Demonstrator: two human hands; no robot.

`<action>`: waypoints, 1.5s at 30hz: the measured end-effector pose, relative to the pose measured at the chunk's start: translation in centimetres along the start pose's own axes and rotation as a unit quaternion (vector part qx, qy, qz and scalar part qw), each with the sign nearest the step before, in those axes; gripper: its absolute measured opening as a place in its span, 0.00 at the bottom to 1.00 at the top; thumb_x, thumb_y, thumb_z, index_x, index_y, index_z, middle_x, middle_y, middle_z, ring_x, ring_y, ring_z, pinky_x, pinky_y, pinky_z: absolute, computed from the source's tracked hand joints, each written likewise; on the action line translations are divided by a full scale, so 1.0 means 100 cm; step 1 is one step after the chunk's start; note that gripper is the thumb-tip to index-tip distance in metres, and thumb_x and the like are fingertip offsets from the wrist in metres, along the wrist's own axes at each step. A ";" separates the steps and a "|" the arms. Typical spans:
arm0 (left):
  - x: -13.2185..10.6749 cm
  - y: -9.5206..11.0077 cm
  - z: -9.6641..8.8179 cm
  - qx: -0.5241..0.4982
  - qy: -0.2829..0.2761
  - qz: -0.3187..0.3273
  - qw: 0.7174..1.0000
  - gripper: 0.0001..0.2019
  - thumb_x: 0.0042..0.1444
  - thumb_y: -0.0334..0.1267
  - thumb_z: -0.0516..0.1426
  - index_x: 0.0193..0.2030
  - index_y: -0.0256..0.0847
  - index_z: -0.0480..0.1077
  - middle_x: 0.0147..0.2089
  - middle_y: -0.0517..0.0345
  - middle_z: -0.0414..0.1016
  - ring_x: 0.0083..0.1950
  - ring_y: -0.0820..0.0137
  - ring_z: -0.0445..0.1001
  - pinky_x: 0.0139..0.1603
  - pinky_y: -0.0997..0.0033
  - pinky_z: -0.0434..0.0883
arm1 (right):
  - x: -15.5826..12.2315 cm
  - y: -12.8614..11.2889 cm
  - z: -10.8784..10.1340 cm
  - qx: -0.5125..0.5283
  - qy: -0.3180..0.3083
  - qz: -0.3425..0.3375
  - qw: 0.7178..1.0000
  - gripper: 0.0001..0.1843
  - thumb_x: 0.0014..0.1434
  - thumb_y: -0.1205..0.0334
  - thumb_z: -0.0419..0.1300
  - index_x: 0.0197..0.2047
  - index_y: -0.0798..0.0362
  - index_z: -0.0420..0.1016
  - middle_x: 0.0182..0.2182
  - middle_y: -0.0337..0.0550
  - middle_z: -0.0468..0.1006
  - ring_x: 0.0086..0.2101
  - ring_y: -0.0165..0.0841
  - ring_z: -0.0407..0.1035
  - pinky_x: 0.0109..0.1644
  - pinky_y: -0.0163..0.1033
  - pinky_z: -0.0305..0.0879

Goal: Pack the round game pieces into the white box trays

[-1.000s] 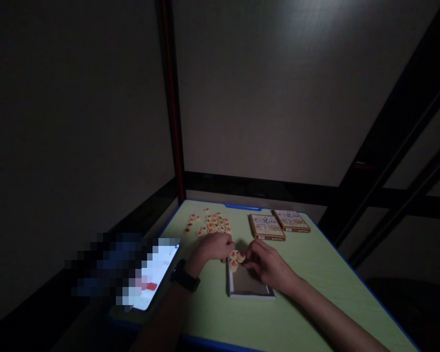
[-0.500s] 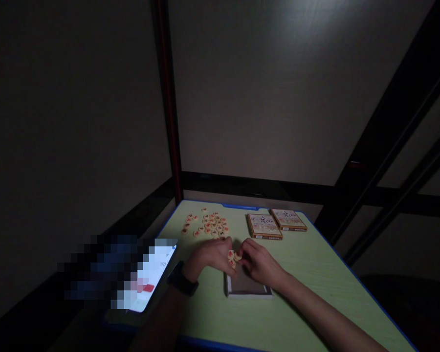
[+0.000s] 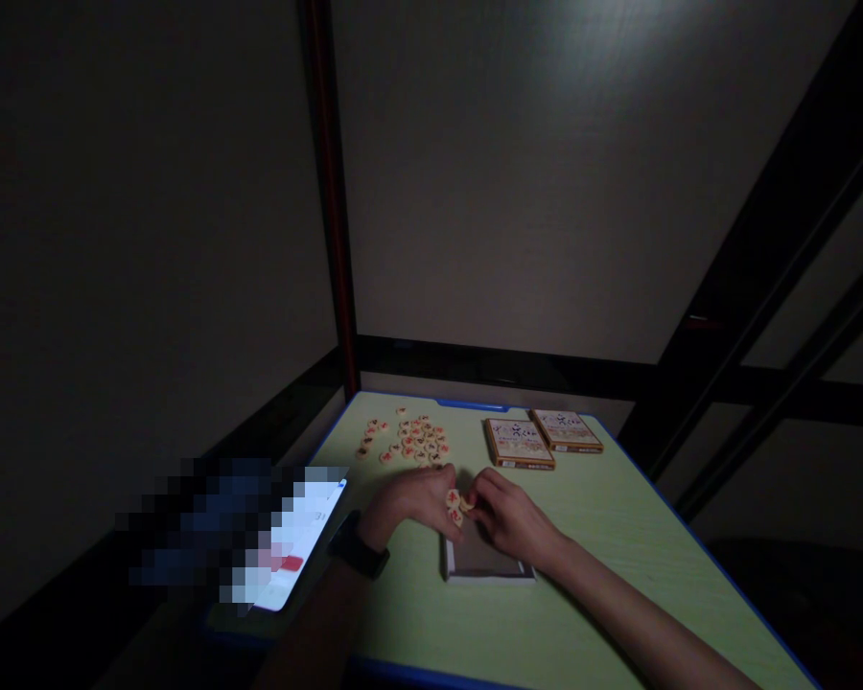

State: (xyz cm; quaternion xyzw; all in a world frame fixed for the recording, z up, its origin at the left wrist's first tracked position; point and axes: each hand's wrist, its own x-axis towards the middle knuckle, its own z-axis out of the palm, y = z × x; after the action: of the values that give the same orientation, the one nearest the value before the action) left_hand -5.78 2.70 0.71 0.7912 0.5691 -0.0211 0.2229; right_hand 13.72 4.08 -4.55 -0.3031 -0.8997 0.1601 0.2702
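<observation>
My left hand point(image 3: 426, 496), with a dark watch on its wrist, is closed around Chinese chess pieces; two with red characters point(image 3: 454, 517) show between thumb and fingers. Close beside it, my right hand point(image 3: 501, 506) pinches another round chess piece point(image 3: 466, 503), seen nearly edge-on. Both hands are over the far part of a shallow open box point(image 3: 487, 560) with white edges and a brown inside. My hands hide the box's far end. Beyond my left hand, several loose chess pieces point(image 3: 421, 441) with red or dark characters lie on the table.
Two printed game boxes point(image 3: 520, 444) point(image 3: 567, 431) lie side by side at the back right of the green table point(image 3: 654, 565), which has a blue rim. A lit screen point(image 3: 298, 546), partly blurred out, is at the left edge. Walls stand behind and to the left.
Almost nothing moves. Both hands stay over the box, and the pieces between them turn slightly so their red characters show a little more plainly.
</observation>
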 end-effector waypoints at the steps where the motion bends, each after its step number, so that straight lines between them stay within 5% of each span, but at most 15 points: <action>1: 0.000 0.000 0.000 0.000 -0.001 0.001 1.000 0.33 0.37 0.52 0.67 0.49 0.41 0.65 0.45 0.53 0.75 0.43 0.60 0.74 0.36 0.69 0.66 | 0.000 0.000 0.000 -0.001 0.000 -0.003 1.000 0.11 0.55 0.77 0.57 0.36 0.51 0.66 0.35 0.42 0.69 0.35 0.35 0.67 0.38 0.37 0.63; 45: 0.002 -0.004 0.001 -0.055 0.044 -0.012 0.997 0.38 0.34 0.56 0.69 0.49 0.40 0.63 0.44 0.54 0.75 0.42 0.62 0.75 0.34 0.71 0.65 | -0.001 -0.004 -0.003 -0.012 0.008 -0.019 1.000 0.10 0.56 0.77 0.56 0.34 0.51 0.67 0.34 0.41 0.67 0.33 0.32 0.66 0.35 0.36 0.62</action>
State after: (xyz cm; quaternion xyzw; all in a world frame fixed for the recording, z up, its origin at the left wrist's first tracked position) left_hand -6.04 2.94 0.47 0.7710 0.5883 0.0424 0.2401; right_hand 13.76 3.75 -4.11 -0.2902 -0.9050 0.1421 0.2768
